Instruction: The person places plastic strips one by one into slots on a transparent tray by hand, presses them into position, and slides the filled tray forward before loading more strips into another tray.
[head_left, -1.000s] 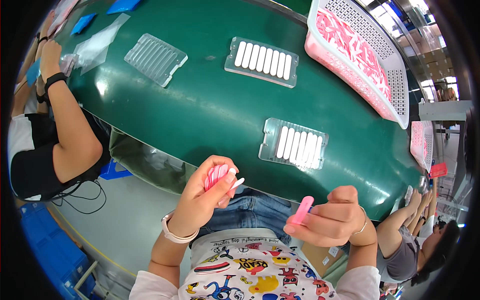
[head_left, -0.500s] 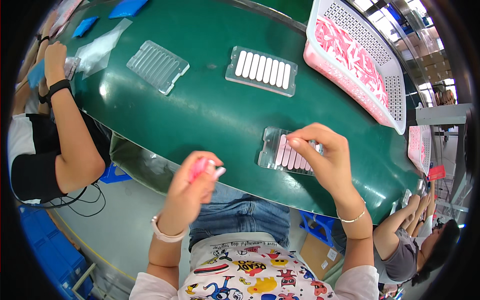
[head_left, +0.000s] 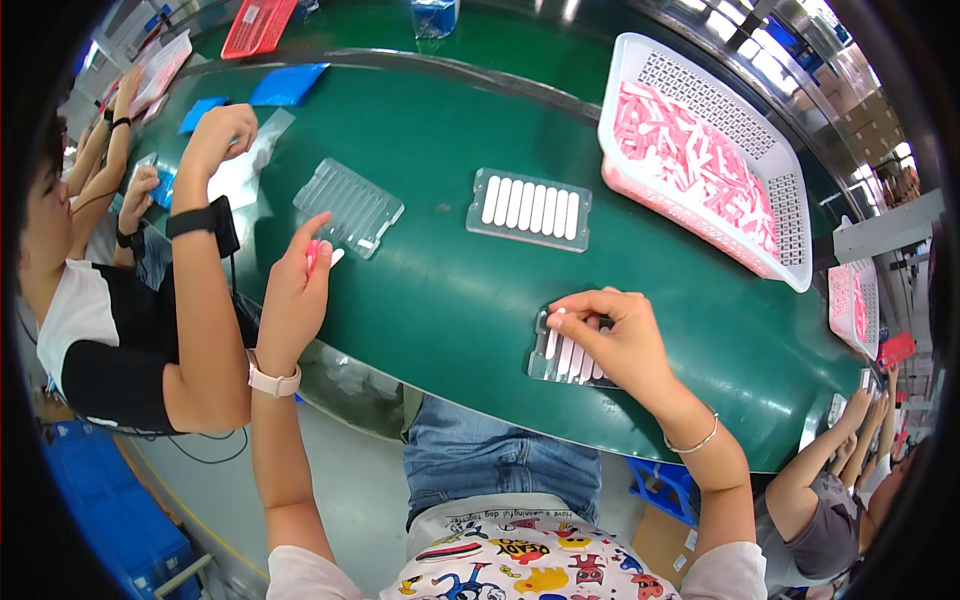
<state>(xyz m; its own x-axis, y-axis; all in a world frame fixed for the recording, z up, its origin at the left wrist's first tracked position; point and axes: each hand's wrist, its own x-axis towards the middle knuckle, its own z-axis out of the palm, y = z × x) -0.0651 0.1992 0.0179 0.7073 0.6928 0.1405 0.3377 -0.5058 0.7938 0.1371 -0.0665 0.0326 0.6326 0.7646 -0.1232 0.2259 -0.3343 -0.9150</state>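
Observation:
My left hand (head_left: 297, 290) is curled around several small pink and white pieces, its index finger stretched out beside an unfilled clear tray (head_left: 345, 203) with long slots. My right hand (head_left: 622, 338) is over a second clear tray (head_left: 539, 366), which holds a row of pale pink sticks (head_left: 565, 357). Thumb and index finger pinch together at the upper end of the leftmost stick, and the palm hides the tray's right part. Farther off lies a third clear tray (head_left: 478, 226) with a row of white rounded sticks (head_left: 526, 206).
A white perforated basket (head_left: 612, 105) full of pink and white pieces stands at the far right. Blue packets (head_left: 288, 85) and a clear plastic sheet (head_left: 262, 150) lie far left. A co-worker's arm (head_left: 205, 290) reaches over the table close to my left forearm.
My left hand has moved left and away from me, to the unfilled tray, index finger now extended. My right hand stays pinched at the near tray. The view has shifted; the co-worker's arm appears closer.

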